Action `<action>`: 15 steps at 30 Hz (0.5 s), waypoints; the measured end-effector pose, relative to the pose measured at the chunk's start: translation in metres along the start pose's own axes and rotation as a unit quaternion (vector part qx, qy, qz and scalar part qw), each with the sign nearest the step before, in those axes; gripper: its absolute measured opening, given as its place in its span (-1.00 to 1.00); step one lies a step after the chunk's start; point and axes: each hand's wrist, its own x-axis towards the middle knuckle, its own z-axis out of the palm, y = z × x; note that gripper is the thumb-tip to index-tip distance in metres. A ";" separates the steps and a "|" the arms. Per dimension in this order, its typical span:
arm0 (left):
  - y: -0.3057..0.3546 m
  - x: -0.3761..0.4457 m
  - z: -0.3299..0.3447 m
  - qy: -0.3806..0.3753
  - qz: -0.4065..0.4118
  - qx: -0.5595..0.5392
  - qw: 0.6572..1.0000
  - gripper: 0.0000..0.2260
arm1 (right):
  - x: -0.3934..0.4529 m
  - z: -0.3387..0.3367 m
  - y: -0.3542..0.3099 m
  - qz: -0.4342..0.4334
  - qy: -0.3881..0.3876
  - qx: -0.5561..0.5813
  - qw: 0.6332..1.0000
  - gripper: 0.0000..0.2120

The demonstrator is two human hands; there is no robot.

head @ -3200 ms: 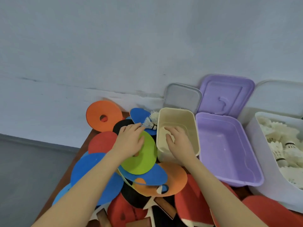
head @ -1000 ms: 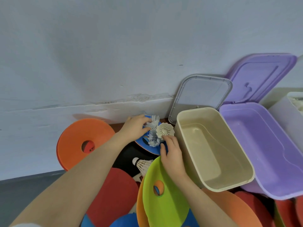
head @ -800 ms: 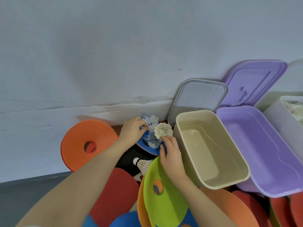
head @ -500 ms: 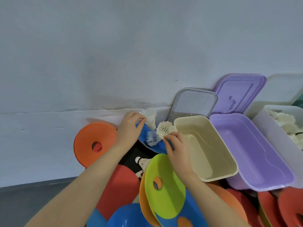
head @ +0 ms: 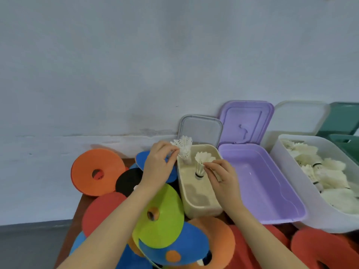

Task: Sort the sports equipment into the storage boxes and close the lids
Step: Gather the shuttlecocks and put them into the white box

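Observation:
My left hand (head: 159, 165) pinches a white shuttlecock (head: 183, 146) above the far left corner of the open cream box (head: 202, 207). My right hand (head: 222, 175) holds a second white shuttlecock (head: 201, 164) by its feathers, cork down, over the inside of the same box. To the right stands the open purple box (head: 272, 212), nothing in it. Further right, a clear white box (head: 303, 191) holds several shuttlecocks (head: 326, 175).
Flat cones in orange (head: 97, 172), green (head: 165, 220), blue (head: 174, 247) and red (head: 103, 210) are piled at the left and front, over table tennis paddles. The grey lid (head: 201, 129), purple lid (head: 246, 123) and clear lid (head: 299, 117) lean on the wall. A green box (head: 343, 138) sits far right.
Both hands lifted shuttlecocks from the blue cone by the wall and carried them right, over the cream box. The view swung right, so the white box shows more.

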 end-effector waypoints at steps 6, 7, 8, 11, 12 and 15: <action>0.077 -0.016 0.084 0.034 -0.013 0.010 0.999 -0.91 | -0.007 -0.088 0.060 -0.025 0.023 -0.010 0.999 -0.79; 0.089 -0.019 0.097 0.037 -0.010 0.011 0.999 -0.93 | -0.010 -0.100 0.070 -0.026 0.022 -0.011 0.999 -0.79; 0.102 -0.022 0.109 0.037 -0.006 0.013 0.999 -0.95 | -0.012 -0.112 0.080 -0.024 0.020 -0.011 0.999 -0.79; 0.131 -0.031 0.137 0.025 0.002 0.012 1.000 -0.96 | -0.018 -0.140 0.107 -0.014 0.020 -0.002 1.000 -0.80; 0.138 -0.032 0.144 0.016 0.001 0.008 1.000 -0.95 | -0.019 -0.147 0.113 -0.010 0.022 0.007 1.000 -0.79; 0.153 -0.031 0.163 0.004 0.003 -0.007 1.000 -0.94 | -0.019 -0.166 0.128 0.004 0.040 0.024 0.999 -0.78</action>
